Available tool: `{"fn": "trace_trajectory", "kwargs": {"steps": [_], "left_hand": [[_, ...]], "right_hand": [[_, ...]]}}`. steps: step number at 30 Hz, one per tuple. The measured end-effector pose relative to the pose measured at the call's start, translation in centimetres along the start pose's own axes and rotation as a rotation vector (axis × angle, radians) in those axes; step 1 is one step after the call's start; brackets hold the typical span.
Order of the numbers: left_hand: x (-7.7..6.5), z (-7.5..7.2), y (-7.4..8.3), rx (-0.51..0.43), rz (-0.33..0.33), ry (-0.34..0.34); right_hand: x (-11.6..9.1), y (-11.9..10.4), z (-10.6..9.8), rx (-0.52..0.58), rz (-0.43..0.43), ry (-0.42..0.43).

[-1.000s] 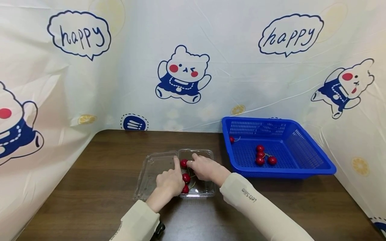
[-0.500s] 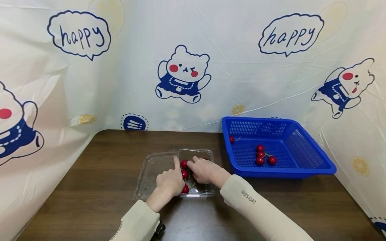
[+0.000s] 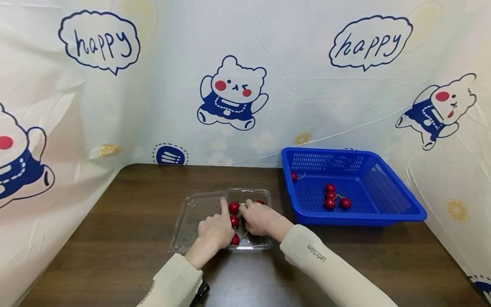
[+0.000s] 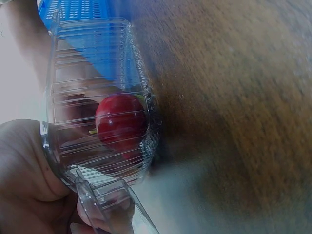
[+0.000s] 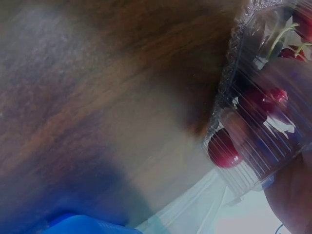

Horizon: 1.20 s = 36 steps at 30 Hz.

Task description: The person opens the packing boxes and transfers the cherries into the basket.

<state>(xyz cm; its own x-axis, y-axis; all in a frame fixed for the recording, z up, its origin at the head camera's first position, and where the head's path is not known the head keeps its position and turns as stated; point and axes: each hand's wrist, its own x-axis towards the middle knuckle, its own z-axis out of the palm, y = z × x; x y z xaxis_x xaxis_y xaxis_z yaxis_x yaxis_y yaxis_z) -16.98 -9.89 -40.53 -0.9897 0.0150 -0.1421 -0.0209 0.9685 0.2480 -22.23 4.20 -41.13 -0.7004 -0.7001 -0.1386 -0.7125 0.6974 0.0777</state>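
A clear plastic clamshell box (image 3: pixel 251 247) lies open on the table, its lid (image 3: pixel 192 226) folded out to the left. My left hand (image 3: pixel 216 230) grips the box at the hinge, index finger straight along it, other fingers curled. Inside the box, my right hand (image 3: pixel 262 217) has its fingers curled around a cherry (image 5: pixel 265 100), seen through the plastic side in the right wrist view; the grip is partly hidden. Along the hinge side sit a back cherry (image 3: pixel 234 207), a middle cherry (image 3: pixel 235 220) and a front cherry (image 3: pixel 235 239). Another cherry (image 3: pixel 260 202) shows behind my right hand.
A blue plastic basket (image 3: pixel 360 219) stands at the right back of the brown wooden table (image 3: pixel 126 221), holding several cherries (image 3: pixel 345 203). A printed cloth (image 3: pixel 165 106) hangs behind the table and along both sides.
The middle cherry has shifted slightly back and left. A cherry has come into view behind my right hand, which has moved only a little. My left hand has stayed in place.
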Motion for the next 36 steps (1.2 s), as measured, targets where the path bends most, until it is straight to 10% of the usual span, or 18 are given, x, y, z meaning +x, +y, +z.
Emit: {"fn": "trace_trajectory", "kwargs": {"steps": [36], "left_hand": [[0.1,0.0,0.0,-0.008,-0.003,-0.01]], "right_hand": [[-0.5,0.5,-1.0,-0.013,-0.087,0.045]]}}
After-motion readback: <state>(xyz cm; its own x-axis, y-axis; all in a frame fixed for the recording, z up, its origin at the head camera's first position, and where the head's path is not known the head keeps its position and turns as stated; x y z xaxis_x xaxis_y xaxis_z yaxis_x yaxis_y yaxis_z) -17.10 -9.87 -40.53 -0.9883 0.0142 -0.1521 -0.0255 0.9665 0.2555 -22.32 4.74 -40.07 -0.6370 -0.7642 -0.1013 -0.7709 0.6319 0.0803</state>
